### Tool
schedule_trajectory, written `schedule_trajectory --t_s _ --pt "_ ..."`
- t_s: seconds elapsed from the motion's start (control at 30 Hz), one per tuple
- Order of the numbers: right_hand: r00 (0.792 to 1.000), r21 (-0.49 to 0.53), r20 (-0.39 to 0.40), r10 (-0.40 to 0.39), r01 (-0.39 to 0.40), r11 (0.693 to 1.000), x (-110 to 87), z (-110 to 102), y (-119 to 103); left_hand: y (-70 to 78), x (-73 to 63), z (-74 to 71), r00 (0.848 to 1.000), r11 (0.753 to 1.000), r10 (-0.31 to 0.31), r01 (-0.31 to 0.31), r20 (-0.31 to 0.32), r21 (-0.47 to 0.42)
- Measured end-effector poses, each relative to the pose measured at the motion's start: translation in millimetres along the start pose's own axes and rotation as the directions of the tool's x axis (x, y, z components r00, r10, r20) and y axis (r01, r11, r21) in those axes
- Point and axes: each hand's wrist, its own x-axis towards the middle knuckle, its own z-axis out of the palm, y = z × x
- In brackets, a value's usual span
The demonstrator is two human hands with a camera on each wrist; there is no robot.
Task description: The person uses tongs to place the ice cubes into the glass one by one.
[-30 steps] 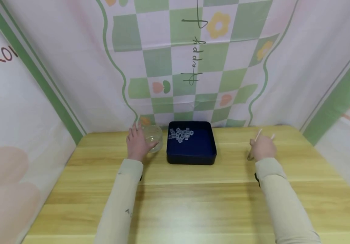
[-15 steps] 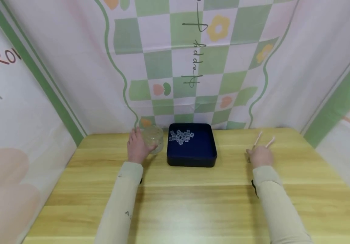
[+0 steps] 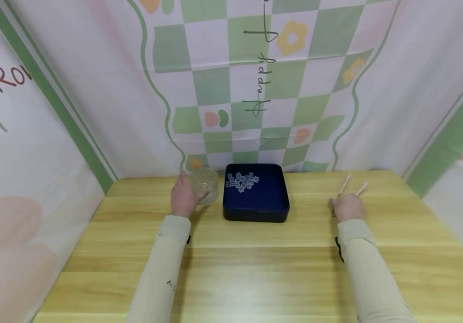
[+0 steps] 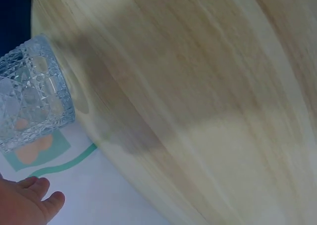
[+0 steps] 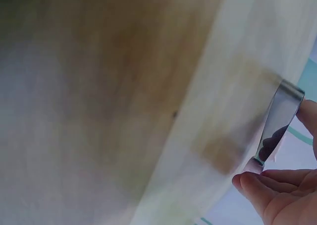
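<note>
My left hand (image 3: 184, 197) is beside a clear faceted glass (image 3: 208, 184), thumb in front of it. In the left wrist view, the fingers (image 4: 42, 197) are straight and apart from the glass's textured wall. A small pair of tongs (image 5: 280, 118), shiny metal with pale pinkish tips, is held by my right hand (image 3: 348, 207) low over the table's right side. Its two arms spread away from me in the head view. To the right of the glass stands a dark blue square tray (image 3: 255, 214). Several small clear cubes (image 3: 242, 181) are clustered in its back left part.
The wooden table (image 3: 255, 269) reaches back to a patterned cloth (image 3: 215, 80) hung behind it. More printed cloth hangs on the left and right. The tray lies between my two hands, near the table's back edge.
My right hand has come slightly nearer and lower, and more of the tongs' two arms shows now. The left hand stays beside the glass. The head view has shifted slightly.
</note>
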Motion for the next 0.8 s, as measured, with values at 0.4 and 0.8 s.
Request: schedule_trajectory --t_s 0.4,0.8 --pt "0.999 0.048 -0.042 -0.026 0.028 0.998 -1.9 -6.3 6.9 2.0 1.3 3.6 0.999 0.998 0.023 -0.025 0.039 0.054" --pt "0.995 0.067 -0.093 -0.022 0.029 0.997 4.5 -7.7 18.3 3.5 1.2 3.9 0.997 0.997 0.021 -0.026 0.075 0.067"
